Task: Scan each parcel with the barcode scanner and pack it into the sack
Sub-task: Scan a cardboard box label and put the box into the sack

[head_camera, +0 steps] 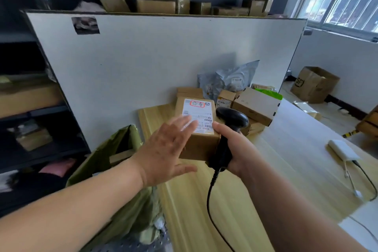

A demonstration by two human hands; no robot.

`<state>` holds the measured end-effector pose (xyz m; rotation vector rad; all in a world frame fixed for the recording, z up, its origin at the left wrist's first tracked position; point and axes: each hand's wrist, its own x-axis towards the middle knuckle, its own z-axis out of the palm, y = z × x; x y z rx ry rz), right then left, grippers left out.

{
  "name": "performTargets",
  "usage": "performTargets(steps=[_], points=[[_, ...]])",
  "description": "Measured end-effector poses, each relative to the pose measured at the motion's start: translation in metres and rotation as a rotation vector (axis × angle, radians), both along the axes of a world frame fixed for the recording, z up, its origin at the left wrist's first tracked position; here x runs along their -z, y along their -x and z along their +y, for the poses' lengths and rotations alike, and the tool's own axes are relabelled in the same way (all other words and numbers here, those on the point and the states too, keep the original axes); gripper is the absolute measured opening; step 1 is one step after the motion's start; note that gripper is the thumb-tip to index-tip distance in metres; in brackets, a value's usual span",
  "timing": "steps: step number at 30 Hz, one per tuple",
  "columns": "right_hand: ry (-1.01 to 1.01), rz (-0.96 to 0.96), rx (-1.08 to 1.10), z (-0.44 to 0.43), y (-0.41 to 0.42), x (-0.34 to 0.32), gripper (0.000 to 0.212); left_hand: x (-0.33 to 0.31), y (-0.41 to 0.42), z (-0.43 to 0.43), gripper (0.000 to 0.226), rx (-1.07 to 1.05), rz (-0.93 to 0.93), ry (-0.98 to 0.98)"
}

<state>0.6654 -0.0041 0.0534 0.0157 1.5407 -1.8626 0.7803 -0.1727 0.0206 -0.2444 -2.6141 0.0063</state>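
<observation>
Scanning stage for one parcel (201, 145), with the sack (106, 155) open beside the worktop (266, 180).

The left hand (163, 147) lies spread, fingers straight, across the parcel's label (197, 115). The right hand (235, 149) grips the barcode scanner (231, 120) by its handle, its head just beside the label. The parcel sits on the worktop near the left edge, the green sack just below and left of it. A carton edge (120, 156) seems to show in the sack mouth, so packing has probably begun. This parcel is not yet packed, and a pile of cartons (253, 106) and a grey mailer bag (231, 80) behind it is left. The left fingers cover part of the label and may block the scan, and the scanner cable (210, 194) trails across the worktop.
</observation>
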Motion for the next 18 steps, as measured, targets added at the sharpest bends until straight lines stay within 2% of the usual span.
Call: performTargets(steps=[3, 5, 7, 9, 13, 15, 18], points=[[0.004, 0.034, -0.016, -0.002, -0.02, -0.005, 0.028, -0.02, -0.019, 0.006, 0.113, -0.254, -0.079, -0.73], [0.0, 0.049, -0.024, -0.004, -0.031, -0.008, 0.029, -0.029, -0.023, 0.001, 0.125, -0.391, -0.225, -1.262], [0.006, 0.051, -0.049, -0.004, -0.039, -0.011, 0.034, -0.036, -0.027, -0.007, 0.128, -0.446, -0.387, -1.646], [0.025, 0.05, -0.081, -0.005, -0.044, -0.016, 0.04, -0.044, -0.036, -0.013, 0.112, -0.425, -0.542, -1.804], [0.064, 0.071, -0.109, -0.005, -0.045, -0.023, 0.042, -0.052, -0.047, -0.016, 0.077, -0.289, -0.741, -1.935], [0.077, 0.086, -0.113, -0.004, -0.043, -0.027, 0.041, -0.053, -0.045, -0.014, 0.072, -0.24, -0.736, -2.009], [0.098, 0.115, -0.11, -0.001, -0.037, -0.03, 0.032, -0.058, -0.039, -0.006, 0.069, -0.206, -0.63, -2.091]])
